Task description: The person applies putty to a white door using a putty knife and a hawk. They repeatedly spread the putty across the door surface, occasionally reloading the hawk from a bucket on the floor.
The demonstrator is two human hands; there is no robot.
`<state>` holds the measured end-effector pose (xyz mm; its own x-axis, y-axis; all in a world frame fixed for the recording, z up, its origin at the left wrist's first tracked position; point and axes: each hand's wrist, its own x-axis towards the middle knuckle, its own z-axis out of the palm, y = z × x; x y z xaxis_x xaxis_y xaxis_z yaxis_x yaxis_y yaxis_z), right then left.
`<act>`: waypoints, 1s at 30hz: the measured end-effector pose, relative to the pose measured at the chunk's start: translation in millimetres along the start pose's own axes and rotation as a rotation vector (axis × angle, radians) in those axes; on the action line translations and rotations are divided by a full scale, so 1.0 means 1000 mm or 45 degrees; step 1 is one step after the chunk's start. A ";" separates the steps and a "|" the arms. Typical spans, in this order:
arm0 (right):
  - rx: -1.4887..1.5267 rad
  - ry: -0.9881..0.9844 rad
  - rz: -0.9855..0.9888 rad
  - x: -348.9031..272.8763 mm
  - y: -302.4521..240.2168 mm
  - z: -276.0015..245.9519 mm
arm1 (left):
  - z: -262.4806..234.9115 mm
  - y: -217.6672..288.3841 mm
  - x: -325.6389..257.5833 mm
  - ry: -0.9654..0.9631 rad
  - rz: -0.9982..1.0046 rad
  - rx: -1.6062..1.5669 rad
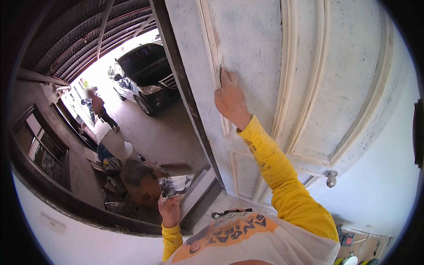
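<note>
We are holding a worn sheet of sandpaper pinched in our left hand, low by our chest, while our right hand is reaching up, arm extended, fingers pressing flat and grasping nothing against the raised moulding of the white panelled door. We judge we are checking the sanded surface; next, the sandpaper needs bringing up to that moulding.

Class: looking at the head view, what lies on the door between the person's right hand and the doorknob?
In the head view, raised panel mouldings and the yellow sleeve lie between the right hand and the doorknob on the white door.
</note>
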<state>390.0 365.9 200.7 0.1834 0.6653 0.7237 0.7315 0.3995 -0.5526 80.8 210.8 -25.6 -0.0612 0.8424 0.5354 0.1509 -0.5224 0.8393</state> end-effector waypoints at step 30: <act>0.274 0.016 -0.155 -0.006 0.028 -0.008 | -0.019 -0.043 -0.022 -0.034 -0.514 -1.384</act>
<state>414.3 368.2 184.5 0.1113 0.5968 0.7947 0.5921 0.6024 -0.5353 56.9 212.6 -71.5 0.1114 0.9693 0.2190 -0.8030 -0.0421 0.5945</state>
